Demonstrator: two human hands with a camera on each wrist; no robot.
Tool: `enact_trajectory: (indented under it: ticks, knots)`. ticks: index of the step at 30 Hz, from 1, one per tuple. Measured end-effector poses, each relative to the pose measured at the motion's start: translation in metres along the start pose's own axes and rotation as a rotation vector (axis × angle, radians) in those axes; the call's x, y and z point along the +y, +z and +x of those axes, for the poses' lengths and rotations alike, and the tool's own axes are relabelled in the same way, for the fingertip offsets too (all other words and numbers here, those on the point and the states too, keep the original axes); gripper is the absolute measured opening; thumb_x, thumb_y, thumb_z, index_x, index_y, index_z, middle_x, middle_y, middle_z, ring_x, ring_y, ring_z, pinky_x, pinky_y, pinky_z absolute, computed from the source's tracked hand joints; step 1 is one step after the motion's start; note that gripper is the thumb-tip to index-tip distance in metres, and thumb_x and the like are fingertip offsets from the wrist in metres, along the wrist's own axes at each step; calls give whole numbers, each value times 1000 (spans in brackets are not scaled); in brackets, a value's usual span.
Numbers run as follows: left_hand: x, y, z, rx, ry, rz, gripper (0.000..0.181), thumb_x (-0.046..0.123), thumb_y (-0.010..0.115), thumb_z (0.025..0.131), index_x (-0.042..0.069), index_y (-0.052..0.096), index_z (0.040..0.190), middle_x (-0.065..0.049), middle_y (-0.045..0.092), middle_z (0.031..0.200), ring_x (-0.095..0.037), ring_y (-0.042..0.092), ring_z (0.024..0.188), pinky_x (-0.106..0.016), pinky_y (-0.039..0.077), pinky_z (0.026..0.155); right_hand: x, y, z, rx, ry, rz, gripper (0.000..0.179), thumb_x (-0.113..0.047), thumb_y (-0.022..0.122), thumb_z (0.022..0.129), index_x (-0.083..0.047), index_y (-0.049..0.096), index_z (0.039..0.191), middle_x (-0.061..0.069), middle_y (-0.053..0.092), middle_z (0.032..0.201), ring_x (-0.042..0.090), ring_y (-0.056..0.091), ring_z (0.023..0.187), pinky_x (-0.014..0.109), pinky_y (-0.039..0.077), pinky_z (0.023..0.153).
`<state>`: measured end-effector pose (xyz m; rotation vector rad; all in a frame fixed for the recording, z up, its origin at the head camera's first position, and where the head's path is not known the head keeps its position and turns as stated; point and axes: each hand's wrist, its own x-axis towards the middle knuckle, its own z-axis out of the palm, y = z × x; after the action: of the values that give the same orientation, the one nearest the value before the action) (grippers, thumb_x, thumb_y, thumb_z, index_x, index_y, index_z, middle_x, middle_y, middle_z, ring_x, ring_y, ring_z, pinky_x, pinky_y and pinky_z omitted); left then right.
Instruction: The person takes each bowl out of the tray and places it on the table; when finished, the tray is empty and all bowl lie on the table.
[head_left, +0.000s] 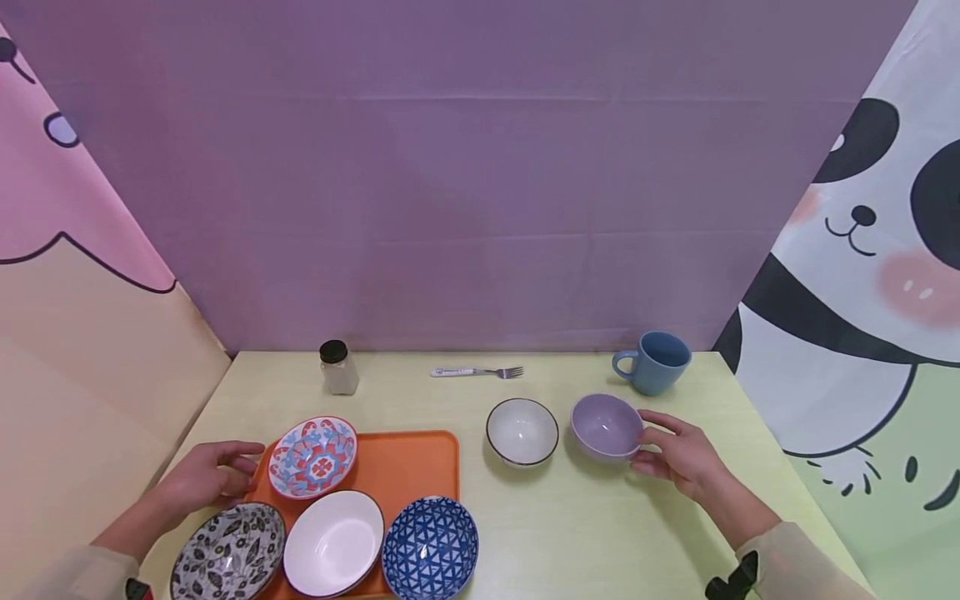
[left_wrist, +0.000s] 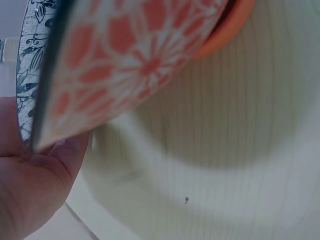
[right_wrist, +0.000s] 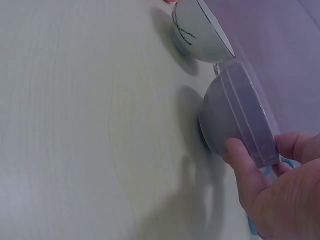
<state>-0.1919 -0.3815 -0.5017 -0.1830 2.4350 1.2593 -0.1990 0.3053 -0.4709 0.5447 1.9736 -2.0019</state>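
At the right, my right hand point(head_left: 678, 454) pinches the side of a purple bowl point(head_left: 603, 425); in the right wrist view the thumb lies against its outer wall and a finger is at the rim. A white bowl with a dark rim point(head_left: 522, 432) stands just left of it. My left hand point(head_left: 206, 479), fingers loosely bent, is beside the left edge of an orange tray point(head_left: 420, 458). Close to that hand are a red-and-blue patterned bowl point(head_left: 312, 457) and a bowl with black leaves point(head_left: 228, 552), whose red-patterned underside point(left_wrist: 135, 65) fills much of the left wrist view.
On the tray also sit a white oval bowl point(head_left: 333, 543) and a blue triangle-patterned bowl point(head_left: 431, 546). Along the back are a black-capped jar point(head_left: 340, 371), a fork point(head_left: 476, 372) and a blue mug point(head_left: 654, 364). A purple wall point(head_left: 480, 208) rises behind the table.
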Motion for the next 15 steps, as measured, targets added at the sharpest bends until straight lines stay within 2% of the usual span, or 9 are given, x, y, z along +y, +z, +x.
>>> enact_trajectory:
  ticks: [10, 15]
  knots:
    - [-1, 1, 1, -5, -7, 3, 59, 3, 61, 94, -13, 41, 148, -20, 65, 119, -23, 67, 98, -41, 63, 79, 9, -5, 4, -7, 10, 17, 65, -6, 63, 97, -6, 38, 157, 22, 54, 130, 25, 74, 79, 40, 64, 77]
    - [-2, 1, 2, -13, -3, -4, 58, 4, 60, 96, -12, 40, 148, -21, 64, 120, -23, 66, 98, -42, 63, 80, 11, -7, 1, -34, 4, 22, 66, -8, 65, 99, -6, 36, 158, 15, 61, 126, 26, 75, 88, 43, 63, 80]
